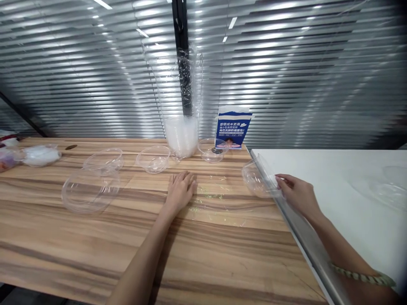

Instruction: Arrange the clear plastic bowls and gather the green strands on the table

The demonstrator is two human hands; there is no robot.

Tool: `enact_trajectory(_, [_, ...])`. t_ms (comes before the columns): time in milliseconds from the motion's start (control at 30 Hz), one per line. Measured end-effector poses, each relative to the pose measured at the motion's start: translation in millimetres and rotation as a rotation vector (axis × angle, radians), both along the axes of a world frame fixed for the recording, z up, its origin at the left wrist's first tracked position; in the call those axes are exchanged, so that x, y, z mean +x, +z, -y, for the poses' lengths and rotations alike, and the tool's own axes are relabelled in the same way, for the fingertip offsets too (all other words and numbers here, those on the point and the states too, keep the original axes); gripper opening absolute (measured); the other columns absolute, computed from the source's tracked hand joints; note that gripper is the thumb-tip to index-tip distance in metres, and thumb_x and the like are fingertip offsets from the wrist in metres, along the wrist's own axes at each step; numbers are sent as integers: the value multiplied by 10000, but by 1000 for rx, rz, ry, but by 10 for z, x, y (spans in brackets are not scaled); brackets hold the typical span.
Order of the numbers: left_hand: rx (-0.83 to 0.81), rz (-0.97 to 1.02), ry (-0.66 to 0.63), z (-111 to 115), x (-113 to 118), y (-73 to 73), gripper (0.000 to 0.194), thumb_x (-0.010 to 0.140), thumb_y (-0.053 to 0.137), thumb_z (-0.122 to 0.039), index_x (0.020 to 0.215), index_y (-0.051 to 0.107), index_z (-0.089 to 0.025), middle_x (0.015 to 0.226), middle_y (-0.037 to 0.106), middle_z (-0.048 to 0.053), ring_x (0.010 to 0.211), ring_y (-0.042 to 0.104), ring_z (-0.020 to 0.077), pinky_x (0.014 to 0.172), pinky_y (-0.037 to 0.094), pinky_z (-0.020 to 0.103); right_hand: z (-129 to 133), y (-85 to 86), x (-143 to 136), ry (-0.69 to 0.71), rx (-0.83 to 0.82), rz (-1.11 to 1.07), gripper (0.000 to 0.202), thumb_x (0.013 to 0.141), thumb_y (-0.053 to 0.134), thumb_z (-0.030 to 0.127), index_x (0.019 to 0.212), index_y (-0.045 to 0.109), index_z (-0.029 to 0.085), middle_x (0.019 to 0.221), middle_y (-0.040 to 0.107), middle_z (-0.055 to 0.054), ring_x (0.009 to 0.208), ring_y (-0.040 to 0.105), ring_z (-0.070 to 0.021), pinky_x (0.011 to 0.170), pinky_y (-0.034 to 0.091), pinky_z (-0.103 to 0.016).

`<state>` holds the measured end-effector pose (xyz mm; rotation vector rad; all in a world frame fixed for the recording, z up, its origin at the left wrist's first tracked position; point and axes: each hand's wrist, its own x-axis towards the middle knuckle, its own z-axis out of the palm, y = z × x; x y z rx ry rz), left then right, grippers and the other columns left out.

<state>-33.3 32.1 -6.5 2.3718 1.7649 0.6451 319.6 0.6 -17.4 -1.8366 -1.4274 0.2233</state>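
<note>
Head view: a person's two bare hands work at a wood-grain counter (206, 254). The right hand (299, 195) pinches the rim of a clear bowl (257, 180) between thumb and fingers, the bowl tipped on its side at the counter's right end, beside a metal strip (298, 237) and a white counter (330, 169). The left hand (182, 191) lies palm down on the wood, fingers slightly bent, just beside shiny film scraps (210, 195). Behind it, a stack (182, 137) of clear bowls stands in a tall clear bag (187, 84), near an upright blue packet (234, 127). More clear bowls (90, 195) sit left and right of the stack. Slatted blinds (95, 72) fill the background.
</note>
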Motion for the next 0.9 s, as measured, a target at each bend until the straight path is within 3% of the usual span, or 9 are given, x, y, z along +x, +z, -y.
enact_trajectory(167, [-33,89,104,-34,-59,-8,352,857,502,-335,1176,576,-207,1281,544,115,1218,457,277,1075,226,539,15,19,-32,-44,19,24,362,758,477,428,905,680,167,618,675,-50,610,630,-210,691,452,-322])
enact_trajectory(300, [-17,90,1,-44,-64,-20,348,911,391,-307,1190,588,-237,1313,526,88,1264,420,239,1075,272,476,22,26,-49,-80,22,24,358,764,475,431,903,680,172,617,672,-46,625,634,-214,704,451,-325])
enact_trajectory(367, [-20,51,-31,-40,-73,-23,378,937,329,-333,1225,563,-263,1364,484,74,1299,380,236,1086,244,499,20,15,-47,-81,38,33,354,772,474,429,908,678,174,622,674,-46,633,639,-215,699,451,-321])
enact_trajectory(533, [-23,-102,-7,-28,-128,4,386,918,388,-346,1280,509,-291,1448,376,63,1349,299,281,1088,152,586,21,-22,-35,-61,55,121,355,795,455,423,939,672,181,633,679,-51,644,645,-225,655,438,-318])
enact_trajectory(733, [-85,-133,-191,-8,-83,-7,425,947,301,-388,1352,414,-326,1480,311,16,1387,224,236,1113,154,532,20,-38,-51,-51,68,131,350,799,452,414,937,676,183,635,682,-50,636,638,-216,642,435,-308])
enact_trajectory(900, [-61,-147,-116,7,-119,-38,421,944,284,-395,1316,467,-324,1469,331,8,1383,232,255,1110,149,541,-4,-69,-59,-40,63,137,362,787,450,398,944,685,173,658,689,-54,624,629,-212,620,425,-306])
